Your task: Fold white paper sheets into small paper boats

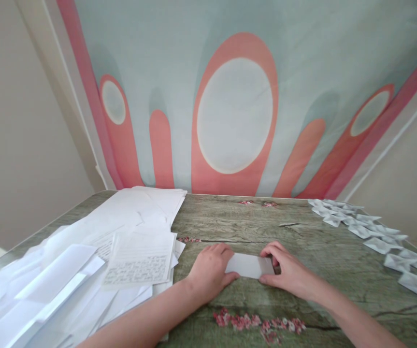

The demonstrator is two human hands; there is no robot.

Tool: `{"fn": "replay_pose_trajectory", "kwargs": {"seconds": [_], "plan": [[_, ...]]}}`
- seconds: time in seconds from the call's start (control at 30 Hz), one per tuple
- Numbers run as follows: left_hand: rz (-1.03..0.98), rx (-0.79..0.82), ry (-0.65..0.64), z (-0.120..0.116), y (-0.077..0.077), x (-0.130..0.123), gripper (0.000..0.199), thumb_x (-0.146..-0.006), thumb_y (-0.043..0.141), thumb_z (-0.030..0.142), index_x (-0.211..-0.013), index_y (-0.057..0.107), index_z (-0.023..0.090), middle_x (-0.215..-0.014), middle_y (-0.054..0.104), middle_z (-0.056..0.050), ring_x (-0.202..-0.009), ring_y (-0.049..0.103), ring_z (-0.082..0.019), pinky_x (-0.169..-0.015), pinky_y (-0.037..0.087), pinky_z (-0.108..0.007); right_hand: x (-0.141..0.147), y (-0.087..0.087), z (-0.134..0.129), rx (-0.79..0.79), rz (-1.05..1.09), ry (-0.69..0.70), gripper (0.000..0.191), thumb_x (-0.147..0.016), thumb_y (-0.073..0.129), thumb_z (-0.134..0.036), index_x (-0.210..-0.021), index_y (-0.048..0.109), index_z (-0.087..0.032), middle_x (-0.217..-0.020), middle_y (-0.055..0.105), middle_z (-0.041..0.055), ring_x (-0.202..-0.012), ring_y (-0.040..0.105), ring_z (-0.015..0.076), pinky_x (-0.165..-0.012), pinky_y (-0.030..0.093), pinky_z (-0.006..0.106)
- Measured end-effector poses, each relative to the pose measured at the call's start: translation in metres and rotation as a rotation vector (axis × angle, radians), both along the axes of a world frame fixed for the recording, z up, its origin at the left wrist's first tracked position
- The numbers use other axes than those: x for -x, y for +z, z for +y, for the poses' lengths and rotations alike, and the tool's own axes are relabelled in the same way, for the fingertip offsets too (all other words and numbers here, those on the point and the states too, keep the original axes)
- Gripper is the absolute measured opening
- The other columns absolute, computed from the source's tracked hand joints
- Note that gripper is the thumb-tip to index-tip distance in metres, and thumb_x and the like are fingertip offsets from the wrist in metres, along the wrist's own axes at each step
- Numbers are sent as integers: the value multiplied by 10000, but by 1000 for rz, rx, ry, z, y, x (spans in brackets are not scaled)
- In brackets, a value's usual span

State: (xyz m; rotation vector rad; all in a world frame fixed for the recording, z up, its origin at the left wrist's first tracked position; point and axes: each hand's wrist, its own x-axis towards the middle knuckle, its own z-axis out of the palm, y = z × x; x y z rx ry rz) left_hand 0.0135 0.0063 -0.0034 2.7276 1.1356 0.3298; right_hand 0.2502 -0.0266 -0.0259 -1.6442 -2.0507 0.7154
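Note:
A small white rectangle of folded paper (249,266) lies lengthwise between my two hands, low over the wood-patterned table. My left hand (212,270) grips its left end, with the thumb at the near edge and the fingers curled at the far edge. At the right end, my right hand (280,268) pinches the paper between thumb and fingers. The undersides of both hands' fingers are partly hidden. Just left of my left hand sits a handwritten sheet (139,268) on top of other papers.
A spread pile of white paper (117,217) covers the table's left side. Several folded paper pieces (377,245) stand in rows along the right edge. The wood-patterned tabletop (222,215) bears printed pink flowers (239,320). Behind it hangs a coral-and-grey patterned backdrop (235,43).

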Motion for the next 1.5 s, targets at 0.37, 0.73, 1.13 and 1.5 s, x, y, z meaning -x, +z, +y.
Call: {"fn": "replay_pose_trajectory", "kwargs": {"seconds": [0.37, 0.73, 1.13, 1.5], "plan": [[-199, -59, -68, 4, -13, 4, 584, -729, 679, 265, -1245, 414, 196, -1223, 494, -64, -1152, 414, -211, -1006, 305, -381, 4, -10, -4, -76, 48, -68, 312, -624, 665, -272, -853, 466, -198, -884, 477, -4, -763, 489, 152, -691, 412, 276], [-171, -224, -180, 3, -13, 5, 284, -849, 500, 157, -1124, 531, 222, -953, 595, -20, -946, 522, -151, -1023, 252, -398, 6, 1, -7, -110, 149, -25, 234, -732, 605, -370, -839, 490, -197, -930, 517, 32, -809, 501, 169, -693, 417, 278], [-260, -238, -254, 6, -17, 6, 188, -833, 472, 121, -820, 630, 222, -838, 617, 10, -861, 546, -117, -1008, 271, -367, 4, 0, -1, -125, 322, 20, 283, -862, 455, -404, -912, 632, -190, -1017, 602, 86, -964, 542, 216, -843, 425, 349], [-184, -238, -206, 7, -16, 7, 165, -840, 466, 126, -806, 608, 205, -867, 624, -2, -913, 548, -137, -998, 290, -379, 9, 5, -6, -84, 223, 16, 203, -815, 494, -297, -835, 671, -199, -776, 630, 25, -713, 570, 171, -652, 435, 283]]}}
